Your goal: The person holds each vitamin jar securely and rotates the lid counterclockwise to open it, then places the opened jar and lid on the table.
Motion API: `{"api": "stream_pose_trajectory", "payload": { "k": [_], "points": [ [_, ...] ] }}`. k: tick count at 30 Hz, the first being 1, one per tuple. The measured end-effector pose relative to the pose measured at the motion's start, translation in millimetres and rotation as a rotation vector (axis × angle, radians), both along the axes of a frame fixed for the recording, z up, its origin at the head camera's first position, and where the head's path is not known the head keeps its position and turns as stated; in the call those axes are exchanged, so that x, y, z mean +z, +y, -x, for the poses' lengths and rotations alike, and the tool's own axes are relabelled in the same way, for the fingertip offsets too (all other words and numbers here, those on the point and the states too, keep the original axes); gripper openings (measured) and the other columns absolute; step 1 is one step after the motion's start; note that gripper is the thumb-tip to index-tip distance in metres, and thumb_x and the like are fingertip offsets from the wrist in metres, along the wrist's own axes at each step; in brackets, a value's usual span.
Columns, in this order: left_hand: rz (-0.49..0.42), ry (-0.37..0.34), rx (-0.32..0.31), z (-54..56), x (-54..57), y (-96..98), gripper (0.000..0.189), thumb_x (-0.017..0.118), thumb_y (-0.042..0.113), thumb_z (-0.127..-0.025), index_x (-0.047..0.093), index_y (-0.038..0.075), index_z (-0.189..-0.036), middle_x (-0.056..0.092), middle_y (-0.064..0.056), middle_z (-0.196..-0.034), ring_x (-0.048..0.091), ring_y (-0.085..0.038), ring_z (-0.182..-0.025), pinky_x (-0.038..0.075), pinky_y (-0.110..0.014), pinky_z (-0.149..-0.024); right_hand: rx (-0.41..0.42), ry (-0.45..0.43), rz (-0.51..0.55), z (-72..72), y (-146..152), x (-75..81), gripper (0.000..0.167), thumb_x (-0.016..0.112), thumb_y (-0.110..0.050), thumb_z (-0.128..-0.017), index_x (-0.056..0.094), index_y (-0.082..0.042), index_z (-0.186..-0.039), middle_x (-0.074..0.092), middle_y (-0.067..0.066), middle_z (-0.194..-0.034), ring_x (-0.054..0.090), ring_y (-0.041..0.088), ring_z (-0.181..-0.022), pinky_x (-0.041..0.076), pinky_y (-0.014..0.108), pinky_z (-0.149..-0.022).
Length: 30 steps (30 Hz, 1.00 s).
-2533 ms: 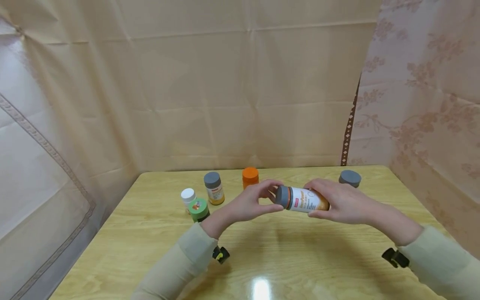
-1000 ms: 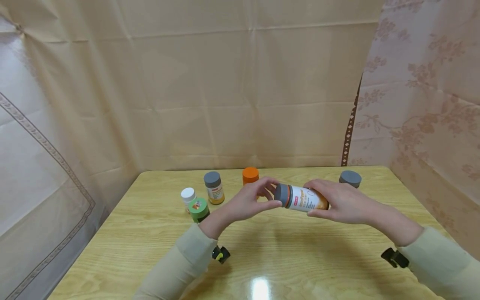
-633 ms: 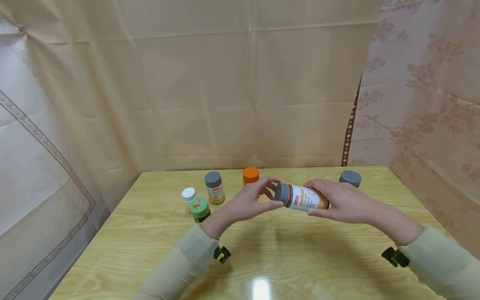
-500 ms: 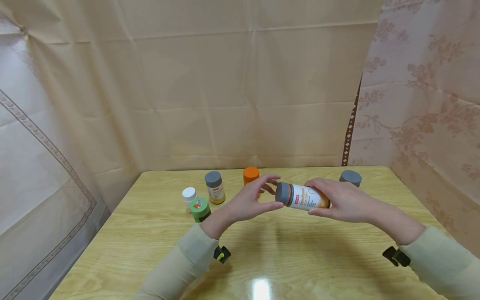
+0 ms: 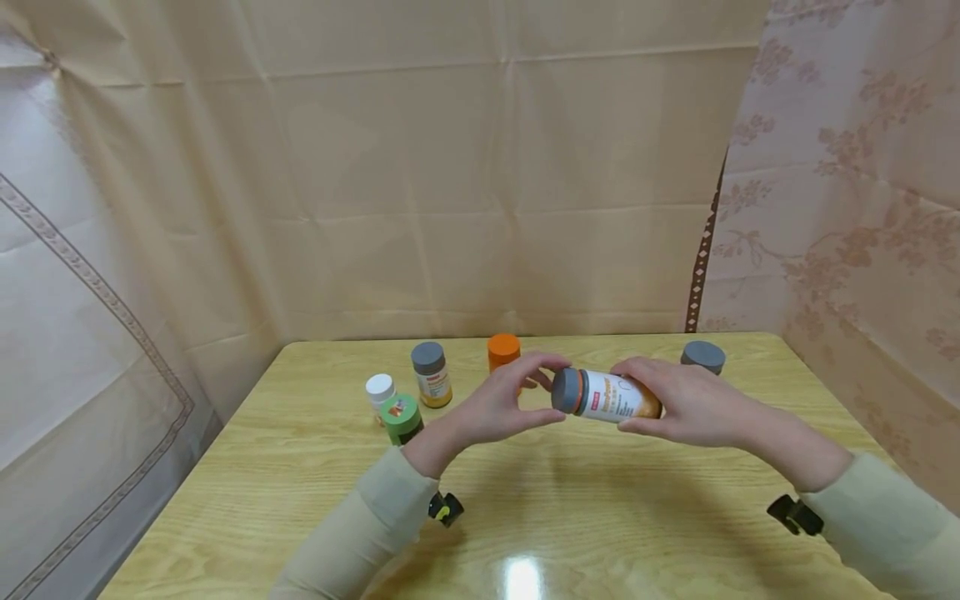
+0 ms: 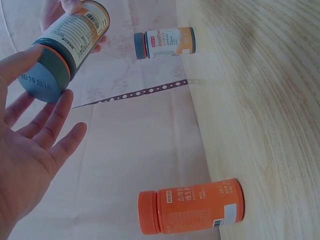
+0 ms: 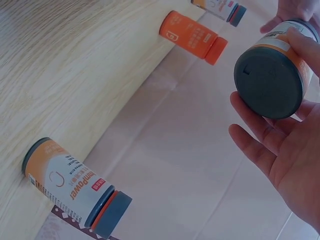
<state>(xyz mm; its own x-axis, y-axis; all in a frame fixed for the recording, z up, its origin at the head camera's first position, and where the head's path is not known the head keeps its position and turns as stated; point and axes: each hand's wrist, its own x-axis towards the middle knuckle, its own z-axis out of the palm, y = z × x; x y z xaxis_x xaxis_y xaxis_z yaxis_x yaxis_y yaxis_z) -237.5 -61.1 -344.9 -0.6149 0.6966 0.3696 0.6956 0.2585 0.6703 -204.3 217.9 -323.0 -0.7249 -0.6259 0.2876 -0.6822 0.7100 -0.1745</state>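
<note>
A supplement bottle (image 5: pixel 611 396) with a grey cap, an orange ring, a white label and an amber lower part is held tilted above the table, its cap toward the left. My right hand (image 5: pixel 678 404) grips the lower body, thumb below and fingers over the top. My left hand (image 5: pixel 491 404) is at the grey cap (image 6: pixel 44 75), thumb on one side and fingertips on the other. Raised lettering shows on the cap's end in the left wrist view. The bottle's dark base (image 7: pixel 267 82) faces the right wrist camera.
On the wooden table (image 5: pixel 570 517) stand an orange bottle (image 5: pixel 503 348), a grey-capped bottle (image 5: pixel 431 375), a white-capped bottle (image 5: pixel 379 388) and a green-lidded jar (image 5: pixel 401 414). Another grey-capped bottle (image 7: pixel 70 185) stands behind my right hand. Cloth curtains (image 5: pixel 405 183) hang behind.
My left fingers were slightly lifted off the cap about half a second ago and now close in on it again. The bottle and my right hand stay nearly in place.
</note>
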Motion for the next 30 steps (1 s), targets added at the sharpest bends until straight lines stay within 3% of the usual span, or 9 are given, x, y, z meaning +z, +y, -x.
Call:
{"api": "stream_pose_trajectory", "payload": {
  "k": [3, 9, 18, 24, 30],
  "points": [
    [-0.007, -0.051, 0.010, 0.6, -1.0, -0.3, 0.054, 0.075, 0.019, -0.087, 0.050, 0.014, -0.135, 0.056, 0.001, -0.126, 0.059, -0.010, -0.097, 0.047, -0.033, -0.091, 0.003, 0.000, -0.001, 0.0, -0.5, -0.1, 0.057, 0.075, -0.045, -0.083, 0.055, -0.013, -0.125, 0.062, -0.002, -0.101, 0.052, 0.003, -0.073, 0.042, 0.023, -0.055],
    [0.021, -0.123, 0.089, -0.8, 0.1, -0.9, 0.049, 0.074, 0.028, -0.088, 0.054, 0.019, -0.132, 0.060, 0.005, -0.116, 0.061, -0.010, -0.092, 0.050, -0.031, -0.082, 0.009, -0.003, 0.002, 0.4, -1.4, 0.1, 0.055, 0.075, -0.044, -0.083, 0.055, -0.014, -0.125, 0.061, -0.004, -0.101, 0.051, 0.003, -0.073, 0.042, 0.023, -0.056],
    [0.092, -0.079, 0.169, -1.6, -0.3, 1.7, 0.048, 0.073, 0.038, -0.087, 0.057, 0.017, -0.127, 0.063, 0.007, -0.102, 0.059, -0.010, -0.089, 0.051, -0.027, -0.070, 0.002, -0.005, -0.005, 0.7, -0.7, -1.5, 0.056, 0.072, -0.049, -0.084, 0.055, -0.014, -0.125, 0.062, -0.003, -0.102, 0.051, 0.003, -0.073, 0.042, 0.023, -0.056],
    [0.092, -0.021, 0.162, -0.7, -2.8, 1.9, 0.057, 0.072, 0.039, -0.088, 0.050, 0.016, -0.136, 0.061, 0.004, -0.118, 0.058, -0.010, -0.097, 0.048, -0.030, -0.084, -0.005, 0.001, -0.004, 0.4, 0.2, -1.6, 0.056, 0.075, -0.045, -0.083, 0.055, -0.014, -0.124, 0.062, -0.003, -0.101, 0.051, 0.003, -0.073, 0.042, 0.024, -0.056],
    [0.053, 0.025, 0.104, -0.8, -4.0, -0.7, 0.065, 0.075, 0.030, -0.086, 0.043, 0.017, -0.141, 0.052, 0.002, -0.136, 0.057, -0.014, -0.110, 0.045, -0.035, -0.094, -0.010, -0.010, -0.004, 0.9, 1.4, -2.0, 0.056, 0.074, -0.045, -0.083, 0.055, -0.013, -0.125, 0.062, -0.003, -0.101, 0.052, 0.003, -0.073, 0.043, 0.024, -0.057]
  ]
}}
